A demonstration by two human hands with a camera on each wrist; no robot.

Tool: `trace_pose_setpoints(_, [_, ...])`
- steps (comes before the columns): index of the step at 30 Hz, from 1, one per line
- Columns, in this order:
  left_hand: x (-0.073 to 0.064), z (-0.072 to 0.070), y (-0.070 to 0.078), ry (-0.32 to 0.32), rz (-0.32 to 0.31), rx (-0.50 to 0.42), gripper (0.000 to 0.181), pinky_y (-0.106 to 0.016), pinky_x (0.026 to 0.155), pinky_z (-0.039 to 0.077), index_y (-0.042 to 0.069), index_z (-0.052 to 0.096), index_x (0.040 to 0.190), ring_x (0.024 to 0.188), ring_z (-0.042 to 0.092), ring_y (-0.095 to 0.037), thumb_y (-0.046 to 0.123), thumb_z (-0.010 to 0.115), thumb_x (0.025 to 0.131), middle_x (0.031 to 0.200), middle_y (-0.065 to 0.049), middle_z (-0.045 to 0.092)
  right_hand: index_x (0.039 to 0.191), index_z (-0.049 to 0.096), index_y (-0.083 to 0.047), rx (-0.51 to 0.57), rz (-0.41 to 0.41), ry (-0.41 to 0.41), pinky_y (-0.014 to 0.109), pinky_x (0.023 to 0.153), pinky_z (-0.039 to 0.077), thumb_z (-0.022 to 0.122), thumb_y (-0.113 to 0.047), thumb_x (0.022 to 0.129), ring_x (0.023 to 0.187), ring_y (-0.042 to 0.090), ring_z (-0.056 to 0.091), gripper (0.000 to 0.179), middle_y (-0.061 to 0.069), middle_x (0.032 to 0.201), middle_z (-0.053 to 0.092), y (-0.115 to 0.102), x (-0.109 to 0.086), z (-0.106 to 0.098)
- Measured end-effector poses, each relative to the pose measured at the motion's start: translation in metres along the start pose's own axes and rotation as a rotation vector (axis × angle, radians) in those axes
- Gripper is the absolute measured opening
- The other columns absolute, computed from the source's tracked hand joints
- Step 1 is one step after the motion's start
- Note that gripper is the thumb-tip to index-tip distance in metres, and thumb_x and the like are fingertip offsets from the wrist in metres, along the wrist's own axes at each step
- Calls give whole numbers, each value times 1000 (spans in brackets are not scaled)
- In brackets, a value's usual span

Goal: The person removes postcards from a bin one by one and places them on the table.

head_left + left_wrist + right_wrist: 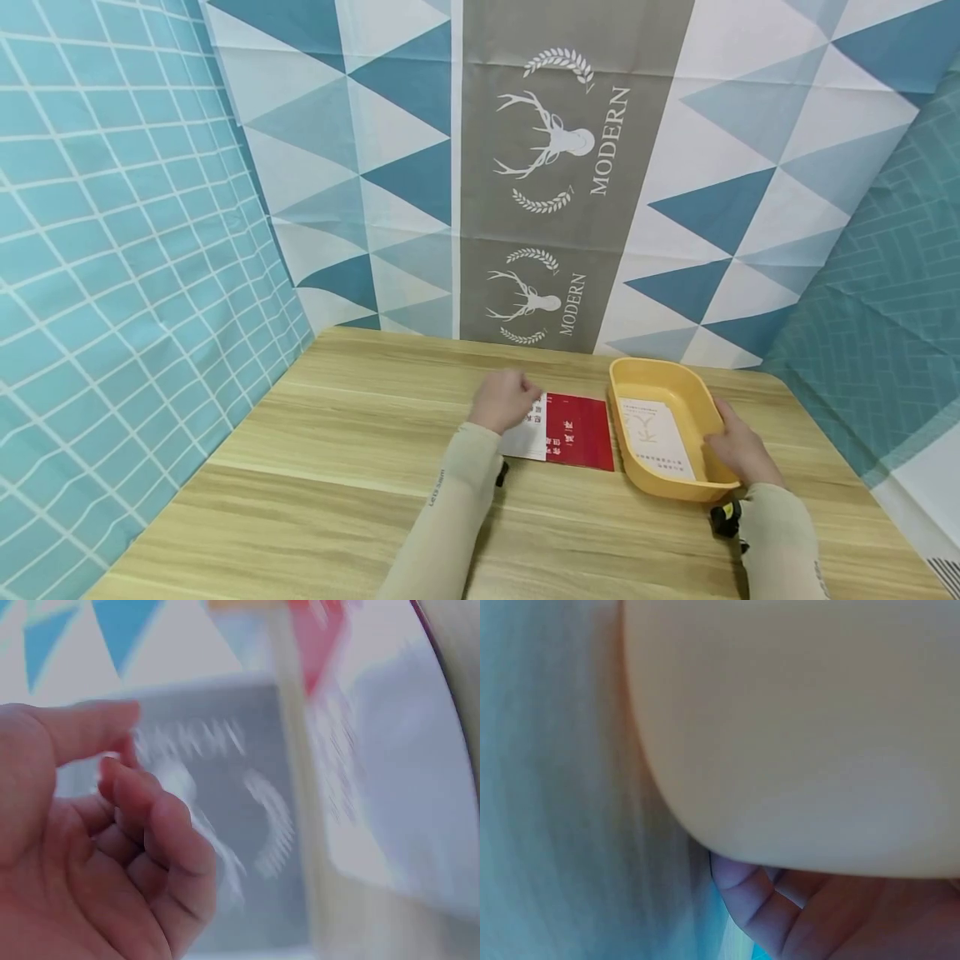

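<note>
A red-and-white printed sheet (577, 432) lies on the wooden table, left of a yellow plastic tray (626, 375). My left hand (506, 400) hovers over the sheet's white left part, hiding some of it. In the left wrist view its fingers (180, 862) are curled, the thumb's tip meets the index finger, and nothing shows between them. The sheet's white face (405, 750) curves past on the right there, blurred. At the tray's right side my right hand (746, 450) grips the wall, with the thumb inside and the fingers (754, 896) against the outside.
A white printed card (656, 437) with large tan characters lies inside the tray. Behind the wooden table (330, 417) hangs a patterned cloth (525, 167) with deer heads and triangles. A blue grid-patterned cloth (135, 250) borders the left side.
</note>
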State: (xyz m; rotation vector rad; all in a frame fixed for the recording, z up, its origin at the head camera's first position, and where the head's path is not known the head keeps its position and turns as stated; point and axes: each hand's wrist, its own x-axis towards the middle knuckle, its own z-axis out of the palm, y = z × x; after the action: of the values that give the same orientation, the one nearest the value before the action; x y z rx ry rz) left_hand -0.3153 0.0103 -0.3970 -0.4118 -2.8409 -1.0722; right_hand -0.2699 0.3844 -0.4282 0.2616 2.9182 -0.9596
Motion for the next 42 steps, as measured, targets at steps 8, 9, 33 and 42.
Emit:
trace_pose_setpoints(8, [-32,40,87,-10,501,115,20,-12,59,37,23,53,77,68,47,0,17,68,89,73,13,52,160,6,2,-9,-6,-8,70,104,38,43,-9,98,132,62,35,73,44,154,21,1,0,-2])
trace_pose_setpoints(9, [-36,45,94,-20,567,146,18,-9,61,36,24,54,80,70,47,2,17,68,89,77,14,53,160,6,2,-13,-9,-2,69,104,38,43,-9,98,132,62,36,73,44,154,22,1,-1,-3])
trace_pose_setpoints(33, [-11,129,135,-78,449,508,19,-18,67,52,33,75,101,83,63,2,26,79,84,92,17,71,161,4,-1,10,-2,-3,63,94,44,42,-8,95,114,51,47,76,42,154,25,-1,1,-7])
trace_pose_setpoints(42, [-5,141,141,-141,335,679,6,-27,65,50,40,70,86,66,55,0,38,76,84,72,21,66,159,12,0,-14,-32,36,58,89,47,44,-9,94,108,50,50,74,43,150,31,7,3,0])
